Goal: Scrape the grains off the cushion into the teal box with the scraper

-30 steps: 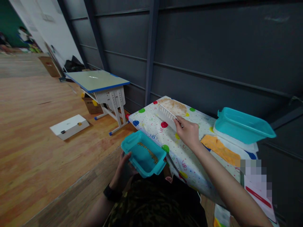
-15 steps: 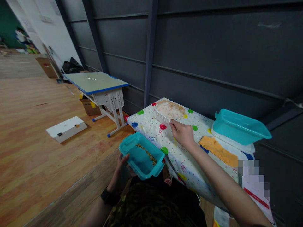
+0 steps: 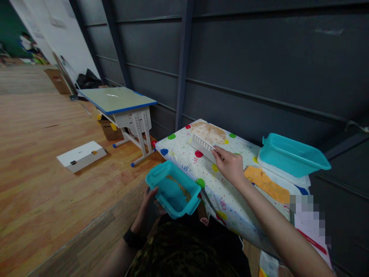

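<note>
Dim where I stand; white glare streaks pale-green, blue-edged desktop (image 3: 121, 99); dark-grey panelled metal wall (image 3: 259, 50) barely lit (distant person (image 3: 27, 43) blurred).

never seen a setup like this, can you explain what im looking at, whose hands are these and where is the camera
There is no machine here: these are one person's bare hands, seen from a camera worn on that person's head, looking forward and down. The left hand holds a blue box with a line of small tan grains inside. The right hand grips a white slotted tool near a pale, grainy heap; whether they touch is hard to tell. The heap lies on a spotted tablecloth. Farther right are an orange cloth and another blue container. A desk stands beyond, to the left.
</note>
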`<state>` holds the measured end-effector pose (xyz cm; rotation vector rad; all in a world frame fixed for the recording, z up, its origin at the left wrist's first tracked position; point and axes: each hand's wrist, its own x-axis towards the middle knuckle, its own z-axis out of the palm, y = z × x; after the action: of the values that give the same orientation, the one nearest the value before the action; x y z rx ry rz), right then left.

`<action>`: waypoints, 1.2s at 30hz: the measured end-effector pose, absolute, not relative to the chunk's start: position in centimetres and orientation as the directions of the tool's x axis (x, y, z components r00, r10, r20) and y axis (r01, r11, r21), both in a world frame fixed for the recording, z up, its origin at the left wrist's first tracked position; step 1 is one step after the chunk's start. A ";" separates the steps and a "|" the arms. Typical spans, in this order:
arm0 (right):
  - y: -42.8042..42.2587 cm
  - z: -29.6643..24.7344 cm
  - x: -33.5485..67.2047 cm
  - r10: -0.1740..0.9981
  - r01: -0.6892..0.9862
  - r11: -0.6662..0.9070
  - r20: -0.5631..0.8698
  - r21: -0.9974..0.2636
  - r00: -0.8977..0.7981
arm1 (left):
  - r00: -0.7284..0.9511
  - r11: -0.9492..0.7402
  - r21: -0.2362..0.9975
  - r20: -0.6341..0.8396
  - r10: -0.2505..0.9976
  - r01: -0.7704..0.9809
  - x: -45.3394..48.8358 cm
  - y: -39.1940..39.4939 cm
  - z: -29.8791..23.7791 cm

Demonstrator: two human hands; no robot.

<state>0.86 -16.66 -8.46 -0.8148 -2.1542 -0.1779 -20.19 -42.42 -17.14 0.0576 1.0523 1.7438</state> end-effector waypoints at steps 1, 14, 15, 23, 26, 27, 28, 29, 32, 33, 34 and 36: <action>-16.5 -8.5 1.0 0.498 0.617 0.775 0.733 -0.136 -0.464 | -0.450 -0.062 0.678 -0.414 0.791 -0.733 -20.2 -42.5 -17.3; -16.3 -9.2 4.9 0.491 0.658 0.745 0.756 -0.107 -0.433 | -0.457 -0.046 0.703 -0.409 0.790 -0.709 -20.1 -42.6 -18.2; -16.5 -9.4 5.1 0.483 0.649 0.754 0.755 -0.102 -0.443 | -0.458 -0.042 0.703 -0.416 0.785 -0.710 -20.1 -42.6 -18.2; -19.5 -9.0 5.1 0.385 0.504 0.859 0.759 -0.087 -0.525 | -0.461 -0.046 0.706 -0.410 0.787 -0.706 -20.0 -42.7 -17.9; -20.4 -8.2 5.0 0.385 0.465 0.877 0.756 -0.121 -0.529 | -0.468 -0.056 0.708 -0.402 0.787 -0.704 -19.9 -42.7 -17.8; -20.8 -8.0 4.9 0.382 0.449 0.884 0.754 -0.129 -0.535 | -0.467 -0.056 0.711 -0.398 0.790 -0.701 -19.9 -42.7 -17.7; -21.1 -7.8 4.8 0.377 0.432 0.892 0.751 -0.136 -0.542 | -0.467 -0.059 0.713 -0.393 0.792 -0.698 -19.8 -42.7 -17.5; -21.5 -7.6 4.8 0.370 0.414 0.899 0.750 -0.141 -0.549 | -0.466 -0.060 0.714 -0.389 0.795 -0.697 -19.7 -42.7 -17.3; -22.8 -7.2 4.5 0.355 0.368 0.916 0.745 -0.158 -0.564 | -0.464 -0.056 0.712 -0.395 0.793 -0.700 -19.6 -42.5 -16.7; -23.1 -7.1 4.4 0.352 0.356 0.920 0.743 -0.163 -0.569 | -0.462 -0.046 0.709 -0.407 0.788 -0.704 -19.6 -42.4 -16.6; -23.5 -7.0 4.3 0.349 0.345 0.924 0.742 -0.168 -0.573 | -0.463 -0.036 0.707 -0.423 0.779 -0.707 -19.6 -42.4 -16.5; -24.2 -6.7 4.2 0.335 0.319 0.932 0.743 -0.172 -0.580 | -0.463 -0.020 0.702 -0.448 0.765 -0.712 -19.6 -42.4 -16.4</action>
<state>4.18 -24.23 -6.74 -0.4618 -2.2278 0.0240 -19.65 -42.39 -16.42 0.0666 1.1320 1.7126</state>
